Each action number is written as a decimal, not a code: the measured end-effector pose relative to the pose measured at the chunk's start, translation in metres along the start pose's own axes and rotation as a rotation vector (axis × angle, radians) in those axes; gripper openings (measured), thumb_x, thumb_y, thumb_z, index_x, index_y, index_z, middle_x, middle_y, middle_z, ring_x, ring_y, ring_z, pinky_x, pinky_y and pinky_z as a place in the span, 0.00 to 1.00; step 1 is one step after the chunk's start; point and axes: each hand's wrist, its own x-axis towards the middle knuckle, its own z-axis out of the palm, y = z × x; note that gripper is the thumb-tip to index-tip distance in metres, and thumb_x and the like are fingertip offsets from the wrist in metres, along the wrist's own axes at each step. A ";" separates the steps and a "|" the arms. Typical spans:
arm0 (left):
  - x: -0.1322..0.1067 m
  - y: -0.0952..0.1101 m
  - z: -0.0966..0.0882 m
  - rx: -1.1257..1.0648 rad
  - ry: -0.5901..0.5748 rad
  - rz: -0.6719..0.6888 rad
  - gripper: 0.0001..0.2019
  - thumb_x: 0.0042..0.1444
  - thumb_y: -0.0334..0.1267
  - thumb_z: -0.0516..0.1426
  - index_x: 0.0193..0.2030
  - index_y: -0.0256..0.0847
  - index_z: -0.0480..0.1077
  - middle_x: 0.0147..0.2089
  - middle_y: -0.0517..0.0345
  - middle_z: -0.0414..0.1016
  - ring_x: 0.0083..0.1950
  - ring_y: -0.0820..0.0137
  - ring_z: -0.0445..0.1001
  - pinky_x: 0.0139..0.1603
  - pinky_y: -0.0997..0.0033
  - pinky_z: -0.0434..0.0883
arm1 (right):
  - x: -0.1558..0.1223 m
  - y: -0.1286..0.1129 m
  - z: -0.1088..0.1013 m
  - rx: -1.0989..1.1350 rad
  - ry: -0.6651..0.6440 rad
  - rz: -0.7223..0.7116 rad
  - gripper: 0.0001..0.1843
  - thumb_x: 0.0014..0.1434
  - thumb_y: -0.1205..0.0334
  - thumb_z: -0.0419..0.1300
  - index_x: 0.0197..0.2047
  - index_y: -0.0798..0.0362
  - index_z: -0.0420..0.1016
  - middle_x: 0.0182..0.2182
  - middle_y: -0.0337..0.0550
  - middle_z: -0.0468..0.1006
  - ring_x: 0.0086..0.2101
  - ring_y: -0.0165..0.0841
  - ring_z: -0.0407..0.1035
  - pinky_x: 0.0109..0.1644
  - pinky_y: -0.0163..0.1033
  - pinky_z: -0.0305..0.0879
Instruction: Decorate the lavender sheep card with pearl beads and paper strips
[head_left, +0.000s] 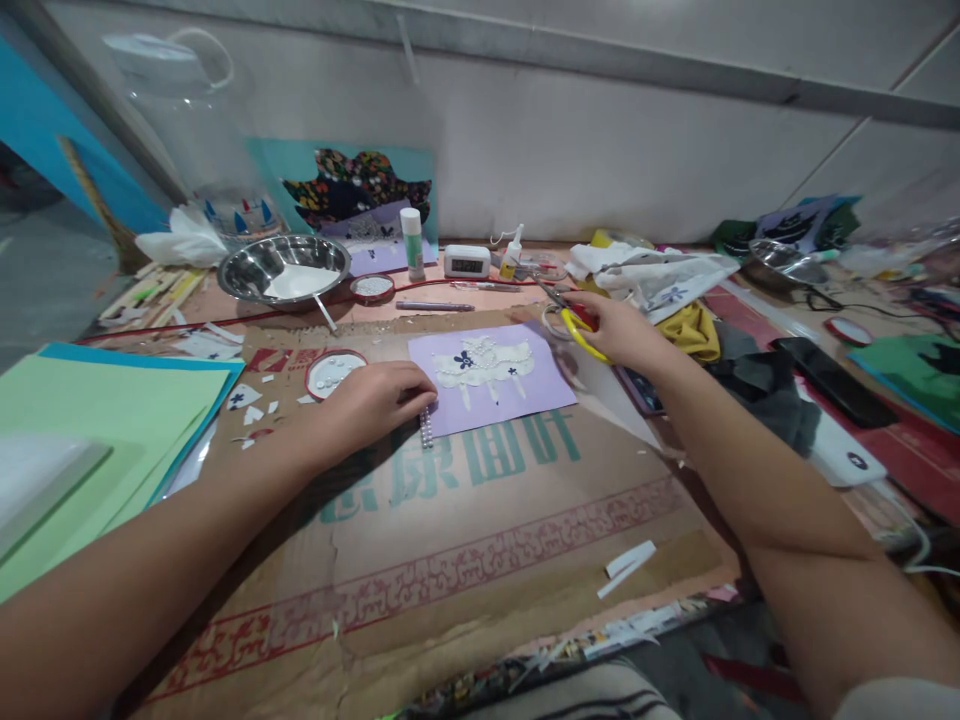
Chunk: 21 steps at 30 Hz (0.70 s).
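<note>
A short strand of white pearl beads [426,428] hangs from the closed fingers of my left hand [379,400], beside the left edge of a purple card [555,385]. White fabric cut-outs with dark blue flowers and rows of beads [480,360] decorate the card. My right hand [619,328] is closed on the yellow handles of a pair of scissors [581,335] just past the card's upper right corner. The scissor blades point away to the upper left. Behind my left hand, a round red-rimmed lid [330,374] holds loose white pieces.
Printed cardboard [480,530] covers the work surface. Along the back stand a metal bowl [240,275], a glue stick [412,245], a small clock [466,262] and a glue bottle [512,253]. Green paper sheets [97,400] lie left, a dark phone [832,380] right.
</note>
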 end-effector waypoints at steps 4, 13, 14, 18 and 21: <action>0.000 -0.002 0.000 -0.016 -0.008 0.008 0.15 0.66 0.44 0.51 0.41 0.41 0.77 0.42 0.53 0.82 0.41 0.65 0.78 0.41 0.68 0.70 | -0.005 -0.021 -0.013 0.184 0.034 -0.076 0.27 0.61 0.61 0.58 0.63 0.54 0.69 0.55 0.53 0.77 0.49 0.46 0.74 0.50 0.45 0.68; 0.000 -0.003 -0.001 -0.034 -0.017 -0.018 0.15 0.66 0.45 0.51 0.41 0.41 0.77 0.42 0.53 0.82 0.41 0.63 0.78 0.41 0.67 0.69 | -0.031 -0.071 -0.028 0.158 -0.280 -0.510 0.21 0.61 0.62 0.60 0.57 0.52 0.72 0.48 0.51 0.78 0.44 0.39 0.72 0.45 0.39 0.66; 0.000 -0.003 -0.001 -0.037 -0.015 -0.016 0.15 0.66 0.44 0.51 0.42 0.41 0.77 0.42 0.53 0.82 0.41 0.64 0.78 0.41 0.67 0.69 | -0.031 -0.071 -0.027 0.135 -0.304 -0.503 0.20 0.60 0.62 0.61 0.56 0.51 0.74 0.47 0.49 0.78 0.44 0.39 0.73 0.43 0.38 0.65; 0.000 -0.002 -0.001 -0.042 -0.009 -0.021 0.14 0.66 0.44 0.52 0.42 0.41 0.77 0.42 0.53 0.82 0.41 0.64 0.78 0.41 0.68 0.69 | -0.029 -0.068 -0.021 0.049 -0.313 -0.463 0.19 0.60 0.64 0.62 0.55 0.48 0.75 0.47 0.46 0.80 0.44 0.38 0.74 0.43 0.37 0.63; -0.001 -0.001 -0.001 -0.047 -0.003 -0.041 0.14 0.65 0.43 0.52 0.41 0.41 0.77 0.42 0.53 0.82 0.40 0.64 0.78 0.40 0.68 0.68 | -0.030 -0.070 -0.018 0.013 -0.313 -0.466 0.18 0.61 0.64 0.62 0.55 0.48 0.76 0.47 0.46 0.80 0.44 0.38 0.74 0.42 0.37 0.63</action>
